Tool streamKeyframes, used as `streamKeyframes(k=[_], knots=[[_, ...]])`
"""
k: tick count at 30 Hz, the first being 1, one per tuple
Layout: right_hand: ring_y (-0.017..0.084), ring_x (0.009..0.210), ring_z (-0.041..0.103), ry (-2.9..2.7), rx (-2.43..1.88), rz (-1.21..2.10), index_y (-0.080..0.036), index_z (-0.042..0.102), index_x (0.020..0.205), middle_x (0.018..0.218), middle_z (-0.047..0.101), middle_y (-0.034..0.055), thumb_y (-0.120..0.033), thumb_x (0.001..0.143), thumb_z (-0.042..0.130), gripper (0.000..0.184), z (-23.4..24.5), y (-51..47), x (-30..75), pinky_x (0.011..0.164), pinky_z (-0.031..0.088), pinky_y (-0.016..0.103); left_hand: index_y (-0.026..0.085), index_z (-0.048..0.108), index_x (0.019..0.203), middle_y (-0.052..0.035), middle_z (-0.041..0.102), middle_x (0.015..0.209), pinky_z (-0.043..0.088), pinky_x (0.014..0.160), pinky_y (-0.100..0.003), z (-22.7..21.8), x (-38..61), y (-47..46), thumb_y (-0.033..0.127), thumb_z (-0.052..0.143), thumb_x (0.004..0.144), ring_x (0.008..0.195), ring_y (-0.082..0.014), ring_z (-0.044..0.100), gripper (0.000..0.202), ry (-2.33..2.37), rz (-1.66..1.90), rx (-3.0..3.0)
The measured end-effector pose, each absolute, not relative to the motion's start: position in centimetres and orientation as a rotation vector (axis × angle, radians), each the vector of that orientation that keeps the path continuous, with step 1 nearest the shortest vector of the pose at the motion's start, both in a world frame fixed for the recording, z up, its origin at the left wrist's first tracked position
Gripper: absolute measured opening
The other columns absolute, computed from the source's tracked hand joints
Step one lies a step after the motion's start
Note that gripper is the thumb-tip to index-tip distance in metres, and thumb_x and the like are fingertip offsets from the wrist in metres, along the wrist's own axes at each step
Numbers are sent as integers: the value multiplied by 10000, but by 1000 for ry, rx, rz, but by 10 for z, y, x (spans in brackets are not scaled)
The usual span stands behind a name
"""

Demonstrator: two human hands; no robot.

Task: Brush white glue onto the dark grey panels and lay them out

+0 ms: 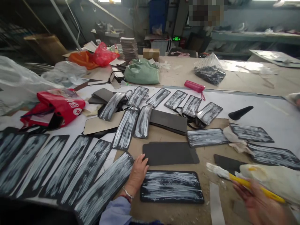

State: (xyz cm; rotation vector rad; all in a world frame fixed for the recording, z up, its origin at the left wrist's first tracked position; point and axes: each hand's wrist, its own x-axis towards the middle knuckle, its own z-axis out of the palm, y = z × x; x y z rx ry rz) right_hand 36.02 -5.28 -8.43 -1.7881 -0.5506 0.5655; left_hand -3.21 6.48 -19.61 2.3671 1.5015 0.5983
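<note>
My left hand (139, 170) reaches to the left end of a plain dark panel (170, 153), which lies on another. Its fingers rest on the panel's edge, slightly apart. In front lies a dark panel streaked with white paste (172, 187), and a similar coated panel (105, 189) slants beside my left wrist. On the right, my right hand (260, 200), a little blurred, is closed around the yellow handle of a brush (243, 181). White paste covers the bristles, which point left above the table. A pale, paste-smeared container (274, 178) sits just behind this hand.
Several coated panels (77, 167) lie in a row at left; more spread across the middle. A red bag (62, 106), green bag (142, 72), pink pouch (194, 86) and black tapered object (241, 112) lie farther back. A paper strip (216, 203) is near the front.
</note>
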Motion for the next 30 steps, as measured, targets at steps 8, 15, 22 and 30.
streamKeyframes(k=[8,15,22,30], knots=[[160,580,654,-303,-1385,1080,-150,585,809,671,664,14,-544,527,802,531,-92,78,163,527,577,225,173,582,1106,-130,547,1223,479,940,-454,-200,-32,62,131,494,805,1160,-254,493,317,1487,677,2389],[185,580,667,-392,-1430,1123,-139,583,818,631,657,14,-593,548,760,557,-115,103,116,523,585,243,192,574,1104,-121,546,1221,480,923,-485,-207,-29,61,94,488,777,1149,-260,499,352,1537,693,2334],[182,561,661,-460,-1500,1009,-146,582,799,637,640,-1,-569,580,752,505,-125,103,126,507,584,244,188,582,1101,-110,558,1201,497,907,-452,-199,-34,63,130,470,806,1120,-256,519,321,1493,678,2377],[198,577,659,-378,-1612,715,-154,581,817,615,634,1,-608,574,729,535,-130,80,208,535,585,276,184,604,1095,-115,572,1184,475,938,-434,-209,-37,64,187,451,847,1123,-242,517,291,1481,726,2420]])
